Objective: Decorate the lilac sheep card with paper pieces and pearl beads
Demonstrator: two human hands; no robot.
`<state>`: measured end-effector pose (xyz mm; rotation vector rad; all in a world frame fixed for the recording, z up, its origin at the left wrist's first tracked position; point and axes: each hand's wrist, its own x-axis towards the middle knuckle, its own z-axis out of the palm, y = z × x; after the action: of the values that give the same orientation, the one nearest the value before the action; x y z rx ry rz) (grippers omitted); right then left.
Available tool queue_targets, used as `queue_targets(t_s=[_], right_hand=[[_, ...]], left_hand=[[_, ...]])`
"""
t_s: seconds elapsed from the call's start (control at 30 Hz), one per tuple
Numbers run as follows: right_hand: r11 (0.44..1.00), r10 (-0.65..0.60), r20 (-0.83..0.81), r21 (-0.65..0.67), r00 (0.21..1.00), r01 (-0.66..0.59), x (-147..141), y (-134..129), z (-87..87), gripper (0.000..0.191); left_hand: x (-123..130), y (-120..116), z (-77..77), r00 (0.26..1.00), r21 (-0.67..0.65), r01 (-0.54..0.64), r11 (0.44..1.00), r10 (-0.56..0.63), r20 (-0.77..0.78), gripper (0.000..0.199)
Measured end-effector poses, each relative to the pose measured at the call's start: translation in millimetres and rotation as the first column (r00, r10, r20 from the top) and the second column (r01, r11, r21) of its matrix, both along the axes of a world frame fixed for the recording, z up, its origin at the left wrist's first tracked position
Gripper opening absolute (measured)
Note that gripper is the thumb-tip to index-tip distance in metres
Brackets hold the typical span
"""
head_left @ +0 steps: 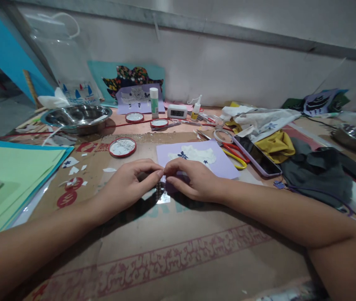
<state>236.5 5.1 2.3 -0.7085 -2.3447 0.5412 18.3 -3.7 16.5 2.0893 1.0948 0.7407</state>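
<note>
My left hand (130, 179) and my right hand (195, 179) meet at the fingertips over the middle of the work surface. Both are closed in a pinch, thumb against fingers. Whatever lies between the fingertips is too small or hidden to make out. Just below them show a strip of dark beads (158, 191) and a small shiny, whitish piece (164, 197), partly covered by my fingers. Right behind my hands lies a sheet of lilac paper (228, 167) bearing a white cut-out shape (197, 154) with dark blue flowers.
A red-rimmed lid (122, 147) holds small silvery bits. White scraps (74, 170) and green paper sheets (11, 175) lie left. Pliers (236, 156), a phone (256, 155) and cloths (275, 144) lie right. Behind stand a steel bowl (77, 118), glue stick (154, 103) and small clock (177, 111).
</note>
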Motion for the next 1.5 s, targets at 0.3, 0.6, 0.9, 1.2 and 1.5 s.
queue_targets(t_s=[0.3, 0.6, 0.9, 1.2, 1.5], right_hand=[[0.999, 0.004, 0.001, 0.044, 1.0, -0.004, 0, 0, 0.2, 0.01], [0.994, -0.004, -0.019, 0.11, 1.0, 0.006, -1, 3, -5.8, 0.008], [0.999, -0.017, -0.002, 0.041, 1.0, 0.017, 0, 3, -5.0, 0.008], [0.997, -0.073, 0.006, 0.026, 0.997, 0.073, 1, 2, -2.2, 0.008], [0.996, -0.09, -0.012, -0.026, 0.996, 0.09, 1, 2, -0.7, 0.008]], left_hand=[[-2, 0, -1.3, 1.0, -0.003, -0.001, 1.0, 0.001, 0.008, 0.026], [2, 1, -0.2, 0.996, -0.014, 0.087, 0.996, -0.087, -0.018, 0.024], [-2, 4, -6.3, 0.996, -0.033, 0.094, 0.995, -0.093, 0.015, 0.021], [1, -2, -1.0, 0.996, 0.078, 0.075, 0.994, -0.071, -0.045, 0.024], [-12, 11, -3.2, 0.992, 0.132, -0.098, 0.986, 0.107, -0.068, 0.042]])
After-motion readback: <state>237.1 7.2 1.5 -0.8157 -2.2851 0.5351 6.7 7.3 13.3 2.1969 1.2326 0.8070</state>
